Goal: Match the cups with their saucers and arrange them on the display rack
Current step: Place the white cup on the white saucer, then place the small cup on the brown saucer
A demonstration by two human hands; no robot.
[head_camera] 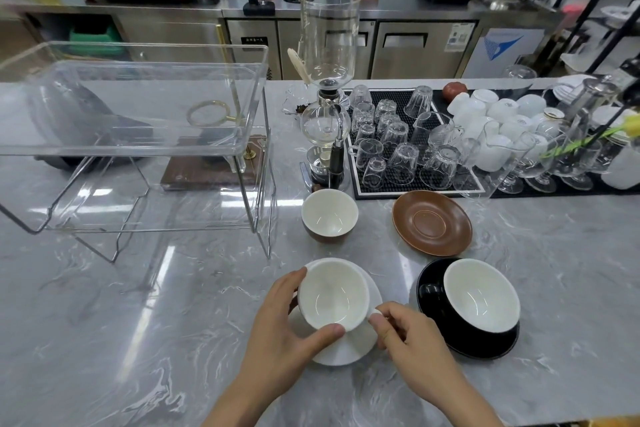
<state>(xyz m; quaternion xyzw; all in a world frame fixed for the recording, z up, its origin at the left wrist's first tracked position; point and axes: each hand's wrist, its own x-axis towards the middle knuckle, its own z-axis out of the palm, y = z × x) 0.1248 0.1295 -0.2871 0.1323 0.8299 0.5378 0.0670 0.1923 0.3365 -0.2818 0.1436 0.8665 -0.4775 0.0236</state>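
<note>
Head view: white cup held on white saucer

Left hand (282,326) cups the round white ceramic cup (333,295), grip wrapped on its left wall. Right hand (408,336) pinches the cup handle (375,315), which points right. Cup upright, mouth up, on round white saucer (349,345), near bench (138,340) edge. Black cup (479,298) on black saucer (485,345) just beside. Brown cup (329,215), brown saucer (432,222) apart behind. Clear acrylic rack (138,135) left.

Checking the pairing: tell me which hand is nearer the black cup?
Right. The right hand pinches the white cup's handle, just left of the black cup. The left hand is on the white cup's far side.
</note>
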